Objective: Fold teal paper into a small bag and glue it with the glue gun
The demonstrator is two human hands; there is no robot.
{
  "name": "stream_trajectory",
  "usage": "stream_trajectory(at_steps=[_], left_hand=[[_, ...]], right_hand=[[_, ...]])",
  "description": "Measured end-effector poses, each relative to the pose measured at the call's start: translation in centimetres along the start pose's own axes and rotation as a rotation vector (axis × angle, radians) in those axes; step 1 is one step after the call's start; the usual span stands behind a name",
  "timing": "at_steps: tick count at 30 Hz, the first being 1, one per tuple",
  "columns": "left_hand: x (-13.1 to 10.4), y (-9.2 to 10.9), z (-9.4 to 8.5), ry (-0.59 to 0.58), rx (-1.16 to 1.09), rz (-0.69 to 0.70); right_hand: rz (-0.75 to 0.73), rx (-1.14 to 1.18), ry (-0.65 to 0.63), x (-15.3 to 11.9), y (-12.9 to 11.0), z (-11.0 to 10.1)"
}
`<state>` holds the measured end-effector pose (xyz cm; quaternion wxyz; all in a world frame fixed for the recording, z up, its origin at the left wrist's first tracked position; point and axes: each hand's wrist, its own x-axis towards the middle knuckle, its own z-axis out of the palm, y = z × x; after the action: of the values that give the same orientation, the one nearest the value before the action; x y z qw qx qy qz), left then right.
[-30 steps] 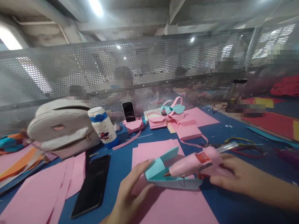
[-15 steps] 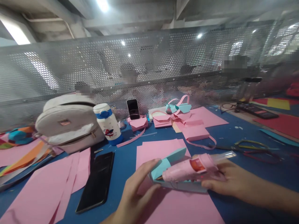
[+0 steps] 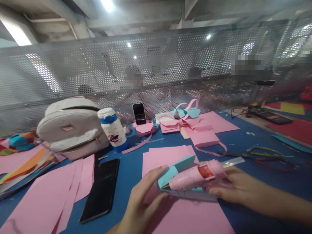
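Observation:
A pink hot glue gun (image 3: 190, 178) is gripped in my right hand (image 3: 240, 187), with a clear glue stick (image 3: 235, 162) poking out of its back end. Its metal nozzle points left, into the near left corner of a folded light-blue paper piece (image 3: 170, 175). That corner is pinched between the thumb and fingers of my left hand (image 3: 143, 191). The blue piece has a raised flap and a long low front wall; part of it is hidden behind the gun. Under both hands lie pink paper sheets (image 3: 185, 216).
To the left are a black phone (image 3: 101, 191), more pink sheets (image 3: 44, 198), a white bottle (image 3: 112, 130) and a beige backpack (image 3: 73, 126). Small folded pink paper bags (image 3: 204, 138) stand behind. Scissors (image 3: 263, 156) lie right. A perforated metal panel (image 3: 156, 61) closes off the back.
Both hands stay almost where they were. The glue gun has shifted very slightly, its nozzle still at the blue paper's left corner.

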<state>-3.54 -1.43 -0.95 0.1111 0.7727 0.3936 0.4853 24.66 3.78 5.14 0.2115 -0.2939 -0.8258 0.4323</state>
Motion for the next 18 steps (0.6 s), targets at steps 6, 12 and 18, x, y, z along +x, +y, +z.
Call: stream_trajectory(at_steps=[6, 12, 18], left_hand=[[0.03, 0.08, -0.06, -0.025, -0.006, -0.004], [0.11, 0.1, -0.06, -0.012, -0.001, -0.014], [0.06, -0.05, -0.09, -0.017, 0.001, 0.002]], right_hand=[[-0.015, -0.011, -0.01, -0.07, 0.05, -0.01], [0.003, -0.003, -0.029, 0.17, -0.35, -0.08], [0.079, -0.005, -0.062, -0.06, -0.7, -0.17]])
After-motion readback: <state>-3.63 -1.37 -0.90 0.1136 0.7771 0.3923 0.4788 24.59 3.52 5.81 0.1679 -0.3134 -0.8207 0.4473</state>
